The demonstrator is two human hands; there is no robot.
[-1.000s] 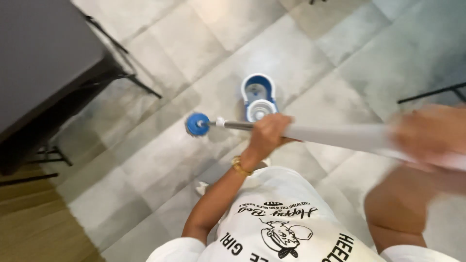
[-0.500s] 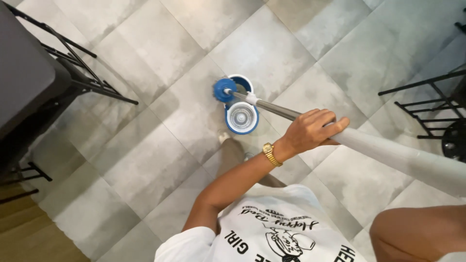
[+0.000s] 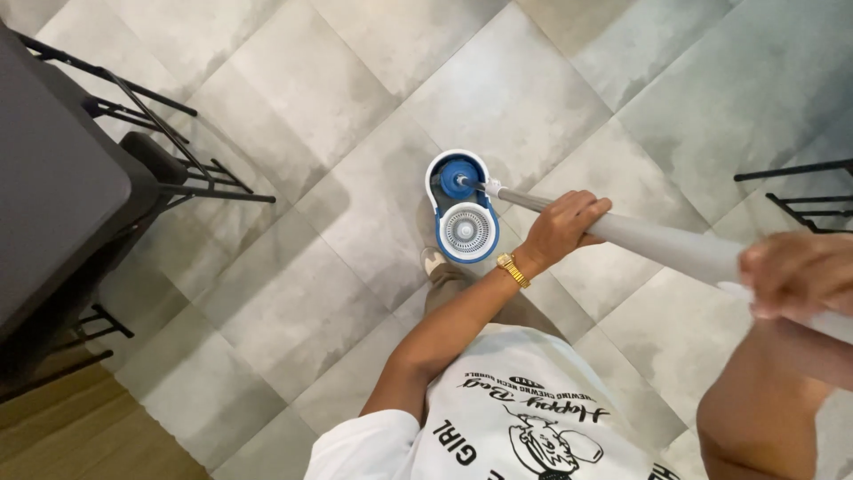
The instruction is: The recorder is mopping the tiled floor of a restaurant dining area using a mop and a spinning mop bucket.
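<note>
I hold a long grey mop handle with both hands. My left hand, with a gold watch at the wrist, grips the handle lower down. My right hand grips the upper end, close to the camera and blurred. The blue round mop head sits in the far compartment of a blue and white spin bucket on the tiled floor. The bucket's white spinner basket in the near compartment holds nothing.
A dark table with black metal chair frames stands at the left. More black metal legs show at the right edge. Wooden flooring begins at the bottom left. One foot stands just below the bucket.
The mop head has swung from the floor left of the bucket into the bucket's far compartment. My right hand has come back into view on the handle's upper end.
</note>
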